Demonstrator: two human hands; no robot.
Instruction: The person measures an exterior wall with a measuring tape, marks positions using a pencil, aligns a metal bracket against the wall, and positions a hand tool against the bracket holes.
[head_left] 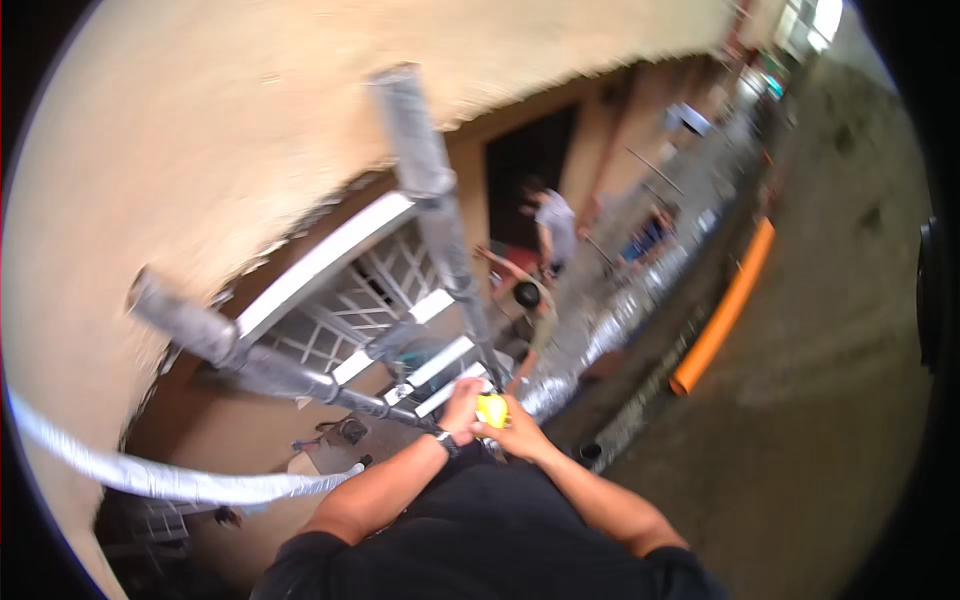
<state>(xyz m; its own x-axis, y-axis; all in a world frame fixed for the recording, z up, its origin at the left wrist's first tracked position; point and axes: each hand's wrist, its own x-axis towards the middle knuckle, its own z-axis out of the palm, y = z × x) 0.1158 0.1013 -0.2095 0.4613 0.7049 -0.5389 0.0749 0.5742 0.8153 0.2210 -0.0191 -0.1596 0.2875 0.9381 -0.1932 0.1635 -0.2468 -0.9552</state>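
Close in front of my chest, a yellow object (492, 410) sits between my two hands; blur hides what exactly it is. My left hand (461, 408), with a dark watch on the wrist, is at its left side with fingers curled. From the right, my right hand (514, 432) wraps its fingers round the yellow object. Just beyond my hands rises a ladder with grey side rails (455, 250) and white rungs (440, 362).
Below, one person (540, 310) reaches out an arm, and another person (556, 232) stands by a dark doorway (525, 165). An orange pipe (728, 310) lies at the right. A silvery wrapped hose (200, 483) crosses the lower left. A beige wall (250, 100) fills the upper left.
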